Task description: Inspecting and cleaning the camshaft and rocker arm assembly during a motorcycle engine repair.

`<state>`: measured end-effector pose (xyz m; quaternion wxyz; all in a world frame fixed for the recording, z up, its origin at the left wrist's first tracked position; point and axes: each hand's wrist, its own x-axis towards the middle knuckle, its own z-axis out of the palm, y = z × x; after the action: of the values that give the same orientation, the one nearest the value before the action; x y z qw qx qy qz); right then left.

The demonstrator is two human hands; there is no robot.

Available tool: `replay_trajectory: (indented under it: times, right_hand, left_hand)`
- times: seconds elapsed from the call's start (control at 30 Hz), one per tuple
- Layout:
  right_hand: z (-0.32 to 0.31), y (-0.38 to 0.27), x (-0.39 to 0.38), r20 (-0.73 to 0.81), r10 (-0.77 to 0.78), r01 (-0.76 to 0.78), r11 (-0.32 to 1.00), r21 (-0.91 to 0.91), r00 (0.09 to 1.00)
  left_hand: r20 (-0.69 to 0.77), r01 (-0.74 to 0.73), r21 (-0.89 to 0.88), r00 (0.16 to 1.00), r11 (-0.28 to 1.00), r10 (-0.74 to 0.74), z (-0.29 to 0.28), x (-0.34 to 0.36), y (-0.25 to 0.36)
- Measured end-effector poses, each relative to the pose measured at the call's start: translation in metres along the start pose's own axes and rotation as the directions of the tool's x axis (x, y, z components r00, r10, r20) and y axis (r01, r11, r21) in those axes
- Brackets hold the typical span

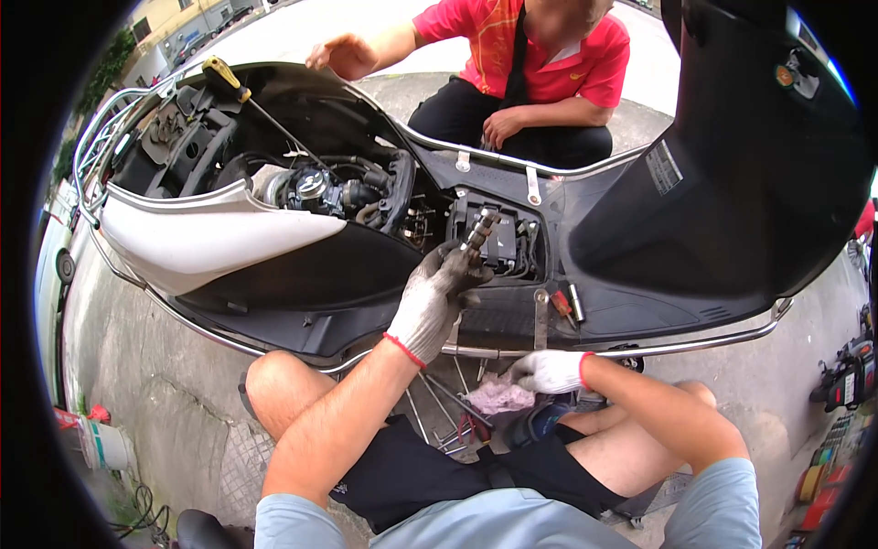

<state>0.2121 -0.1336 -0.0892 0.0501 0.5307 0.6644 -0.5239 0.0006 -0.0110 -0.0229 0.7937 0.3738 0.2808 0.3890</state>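
- A stepped metal shaft [481,229], shiny silver with thicker ringed sections, stands out above the scooter's open floor compartment, tilted with its upper end to the right; no lettering can be made out on it.
- The person's left hand [441,282], in a white knit glove with a red cuff and grey-blackened fingers, is closed around the shaft's lower end.
- Just behind the shaft lies a black battery [499,240]; its pale markings are too small to read.
- The right hand [551,371], in a matching, cleaner glove, grips a crumpled pink rag [501,395] below the running board.
- On the footboard, a red-handled screwdriver [562,306] lies just beside a silver cylindrical socket [575,302].
- A long screwdriver with a yellow-and-black handle [225,79] slants down toward the exposed engine bay of the white-and-black scooter [215,229].
- On the black leg shield, a grey rectangular label [664,168] carries fine, illegible print.
- Opposite, a co-worker [576,73] in a red shirt crouches.
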Motion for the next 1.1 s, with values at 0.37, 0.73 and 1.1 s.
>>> replay_trajectory:
  times: [0.37, 0.73, 1.1]
  right_hand:
    - [-0.045, -0.067, -0.038, -0.839, 0.259, 0.366, 0.809, 0.459, 0.479]
    - [-0.051, -0.105, -0.010, -0.861, 0.153, 0.357, 0.865, 0.354, 0.484]
    - [-0.048, -0.088, 0.003, -0.895, 0.281, 0.762, 0.472, 0.443, 0.346]
  left_hand:
    - [0.114, 0.063, 0.018, 0.991, 0.998, -0.065, 0.010, -0.013, -0.007]
    - [0.052, -0.111, 0.275, 0.994, 0.955, 0.100, 0.008, -0.013, -0.032]
    - [0.084, 0.017, 0.021, 0.996, 1.000, -0.018, 0.022, -0.022, -0.021]
